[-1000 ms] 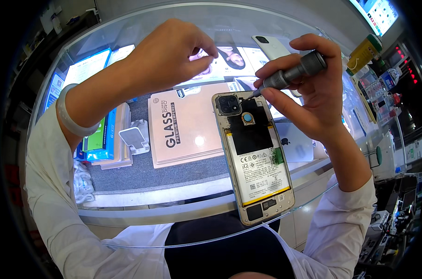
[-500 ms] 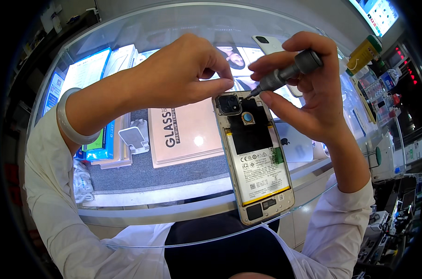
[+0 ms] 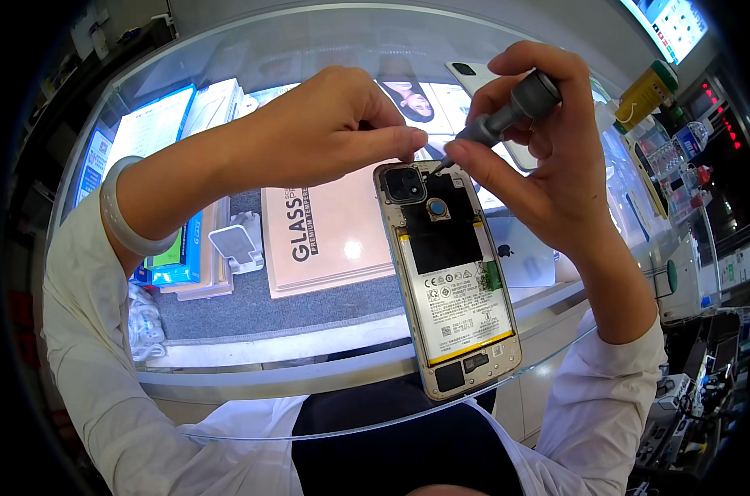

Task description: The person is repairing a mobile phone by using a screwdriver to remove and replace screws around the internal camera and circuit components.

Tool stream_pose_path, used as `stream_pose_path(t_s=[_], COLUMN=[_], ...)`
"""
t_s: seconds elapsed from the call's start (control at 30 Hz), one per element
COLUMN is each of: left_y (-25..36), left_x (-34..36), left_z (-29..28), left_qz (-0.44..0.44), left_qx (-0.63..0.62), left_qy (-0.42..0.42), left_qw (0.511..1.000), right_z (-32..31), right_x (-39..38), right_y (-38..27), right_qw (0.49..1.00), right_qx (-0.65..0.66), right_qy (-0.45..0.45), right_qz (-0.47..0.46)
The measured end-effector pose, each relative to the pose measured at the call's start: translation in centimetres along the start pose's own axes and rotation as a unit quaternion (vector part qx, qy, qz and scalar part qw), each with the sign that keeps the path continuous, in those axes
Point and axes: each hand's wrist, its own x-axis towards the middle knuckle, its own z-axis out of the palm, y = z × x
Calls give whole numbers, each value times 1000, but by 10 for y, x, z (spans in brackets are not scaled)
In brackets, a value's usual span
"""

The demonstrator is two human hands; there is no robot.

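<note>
An opened smartphone (image 3: 462, 310) lies back up on the glass counter, its silver battery, black cover sheet and camera block exposed. My right hand (image 3: 561, 165) grips a dark grey screwdriver (image 3: 501, 120) between thumb and fingers. The driver leans, with its thin tip at the phone's top edge, just right of the camera block. Above that block is my left hand (image 3: 342, 128), thumb and forefinger pinched together. Whatever may be between those fingertips is too small or hidden to make out.
Under the glass are a pink flat box (image 3: 334, 240), a white phone stand (image 3: 238, 244) and blue boxes (image 3: 185, 264). A white phone (image 3: 474, 78) lies beyond my right hand. At the right stands a yellow bottle with a green cap (image 3: 644, 95).
The screwdriver's handle has risen slightly and its tip has shifted a little left. My left fingertips have moved slightly right. The phone has shifted a touch to the left.
</note>
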Motion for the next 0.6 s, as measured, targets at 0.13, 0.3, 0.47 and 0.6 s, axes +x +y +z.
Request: stream_pose_path(t_s=[0.13,0.3,0.47,0.6], left_y=[1,2,0,3], left_x=[0,0,1,1], left_z=[-1,-1,-1,-2], left_qz=[12,-9,-6,-11], left_qx=[-3,-8,-9,-3], left_qy=[-4,-8,-6,-11], left_qw=[1000,1000,1000,1000], right_z=[-1,-1,-4,1], right_x=[2,5,6,5], right_y=[4,2,9,9], right_qw=[992,990,990,987], right_qx=[114,116,53,98], right_qy=[-15,-17,-20,-4], right_qz=[-59,-75,-129,-128])
